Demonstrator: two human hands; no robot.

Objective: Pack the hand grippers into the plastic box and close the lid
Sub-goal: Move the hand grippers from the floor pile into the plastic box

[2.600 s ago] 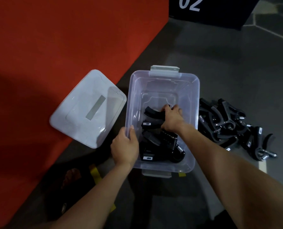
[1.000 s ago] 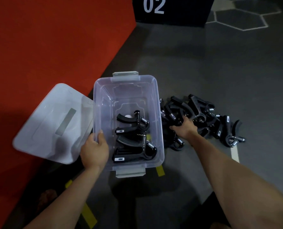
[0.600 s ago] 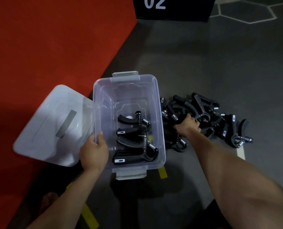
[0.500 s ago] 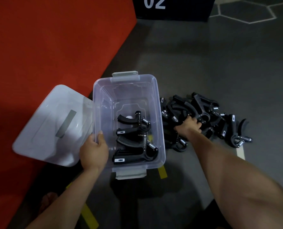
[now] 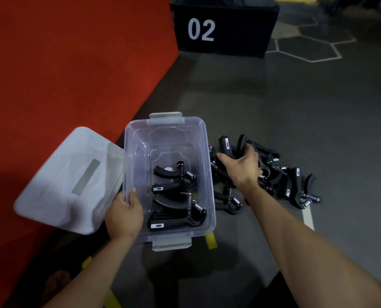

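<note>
Just right of frame centre, the right hand (image 5: 241, 167) closes around a black hand gripper (image 5: 226, 146) above the floor pile (image 5: 280, 181). The clear plastic box (image 5: 205, 165) stands open at centre, its far half free; the left hand (image 5: 124, 215) clasps its left rim. The lid (image 5: 69, 181) lies at left.

Both hands (image 5: 124, 215) (image 5: 243, 167) in closed grip
</note>
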